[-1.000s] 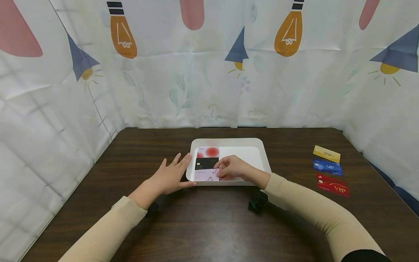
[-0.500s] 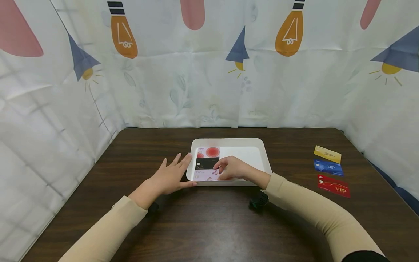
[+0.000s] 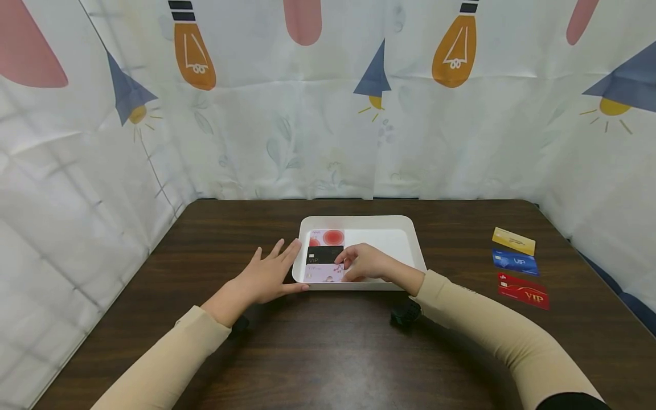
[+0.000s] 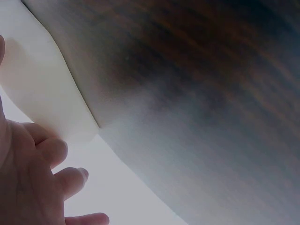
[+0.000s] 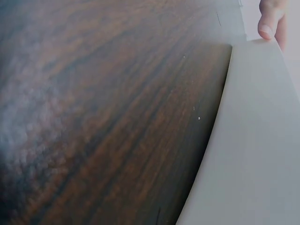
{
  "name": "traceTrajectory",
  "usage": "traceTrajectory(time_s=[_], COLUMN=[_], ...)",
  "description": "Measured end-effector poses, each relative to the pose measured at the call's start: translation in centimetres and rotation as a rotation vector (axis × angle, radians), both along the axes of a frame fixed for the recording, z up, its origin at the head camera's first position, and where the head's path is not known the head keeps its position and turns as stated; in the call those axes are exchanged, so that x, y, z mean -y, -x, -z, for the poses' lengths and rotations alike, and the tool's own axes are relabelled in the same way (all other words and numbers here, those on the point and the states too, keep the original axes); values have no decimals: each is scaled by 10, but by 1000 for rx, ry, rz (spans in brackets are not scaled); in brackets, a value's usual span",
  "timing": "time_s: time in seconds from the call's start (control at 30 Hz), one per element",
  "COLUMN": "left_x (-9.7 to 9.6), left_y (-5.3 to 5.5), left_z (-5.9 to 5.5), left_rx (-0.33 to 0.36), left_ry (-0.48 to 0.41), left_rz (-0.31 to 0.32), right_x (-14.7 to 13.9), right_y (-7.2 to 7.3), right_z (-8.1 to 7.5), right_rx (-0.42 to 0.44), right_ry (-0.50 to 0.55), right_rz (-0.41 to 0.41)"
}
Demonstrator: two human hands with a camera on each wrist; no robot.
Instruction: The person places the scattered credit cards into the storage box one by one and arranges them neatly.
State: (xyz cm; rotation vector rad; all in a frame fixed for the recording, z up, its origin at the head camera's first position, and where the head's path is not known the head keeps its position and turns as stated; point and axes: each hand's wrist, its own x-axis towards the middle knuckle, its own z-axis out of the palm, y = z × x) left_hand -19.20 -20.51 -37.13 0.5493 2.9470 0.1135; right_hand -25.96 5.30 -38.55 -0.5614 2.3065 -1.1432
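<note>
A shallow white tray [image 3: 417, 256] sits on the table, with three cards stacked in a column at its left end. At the back is a pink card with red circles [image 3: 333, 237], then a black VIP card [image 3: 324, 256], then a pale pink flowered card [image 3: 322, 274] in front. My right hand [image 3: 366, 263] reaches in from the right, its bent thumb and index finger pinching the flowered card's right end. The left hand [image 3: 263, 277] has its fingers spread and touches the tray's left side. In the left wrist view, the left hand's fingers [image 4: 70, 180] meet the tray wall.
On the dark wooden table [image 3: 318, 353], three more cards lie to the right: a gold card [image 3: 514, 241], a blue card [image 3: 515, 262] and a red VIP card [image 3: 523, 291]. A patterned curtain [image 3: 328, 142] hangs behind the table and along its sides.
My right hand's fingers have shifted slightly at the flowered card's right end. The left hand and the cards stay where they were.
</note>
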Motion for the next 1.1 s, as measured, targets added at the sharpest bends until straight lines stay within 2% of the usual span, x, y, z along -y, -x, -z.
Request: traceTrajectory(time_s=[0.2,0.5,0.87,1.0,1.1], left_x=[1,1,1,1,0], left_y=[1,1,3,2,1], left_z=[1,1,1,0,0], left_rx=[-2,-5,2,1,2], left_ry=[0,4,6,4,4], left_rz=[0,-1,0,0,-1], right_x=[1,3,0,1,1], right_y=[0,-3,-2,-3,-5], right_z=[0,-1,1,2,2], right_rx=[-32,-129,-186,-246,-323], right_ry=[-16,-79,-109,-122,-138], right_rz=[-2,-25,-54,-80,-115])
